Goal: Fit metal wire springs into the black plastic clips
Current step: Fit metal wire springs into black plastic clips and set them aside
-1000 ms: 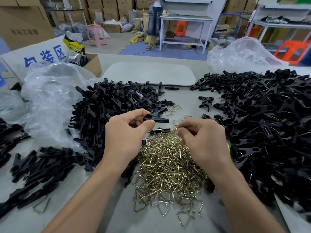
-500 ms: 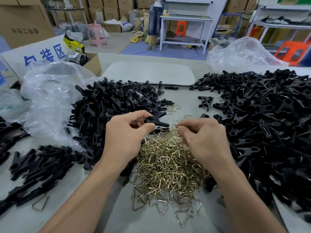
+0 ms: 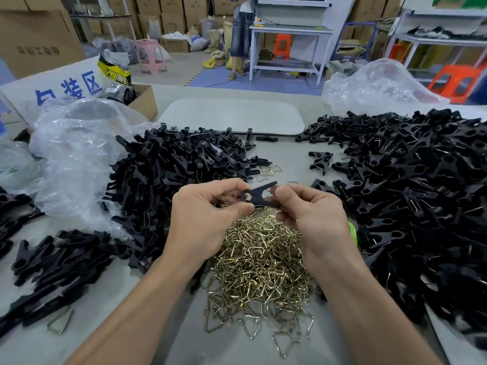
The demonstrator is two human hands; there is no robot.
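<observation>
Centre frame, your left hand [image 3: 208, 214] pinches a black clip [image 3: 259, 197] above the spring pile [image 3: 261, 259], your right hand [image 3: 313, 217] nips a wire spring [image 3: 270, 190] in curled fingers at its open end; next, likely, seat it squarely

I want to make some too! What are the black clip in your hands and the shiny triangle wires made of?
The black clip looks like moulded plastic: matt, evenly black, with a formed round hole. The wire springs seem bent metal wire, maybe plated: brassy, glinting.
</observation>
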